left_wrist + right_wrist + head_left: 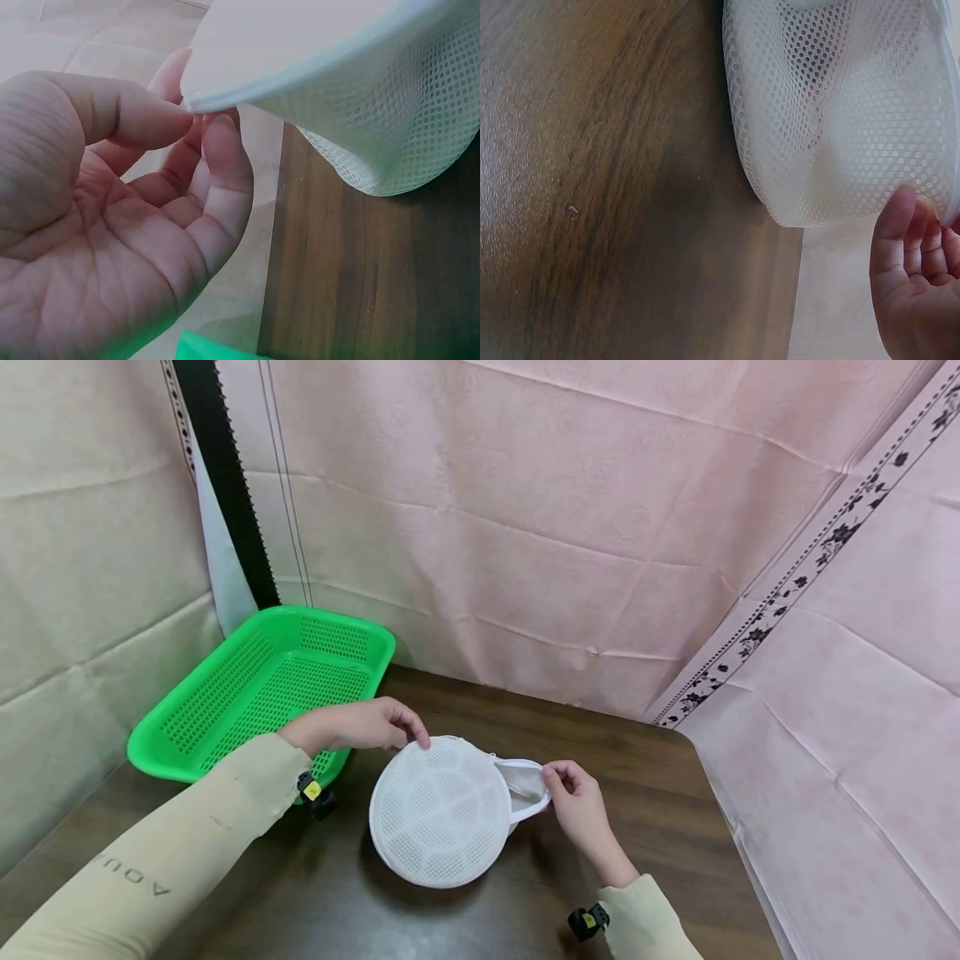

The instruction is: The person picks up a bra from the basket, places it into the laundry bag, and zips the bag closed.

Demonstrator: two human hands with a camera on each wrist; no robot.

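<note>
A white mesh laundry bag with a round, stiff-edged end is held up over the table between both hands. My left hand pinches its rim at the upper left; the left wrist view shows thumb and fingertips meeting on the edge of the bag. At the other side my right hand pinches the white edge of an opening. Inside that opening, pale mesh shows. In the right wrist view the thumb and fingers of the right hand grip the edge of the honeycomb mesh.
A green perforated plastic basket stands at the back left, partly behind the left forearm. The dark wooden table lies below. Pinkish cloth hangs behind it and along both sides.
</note>
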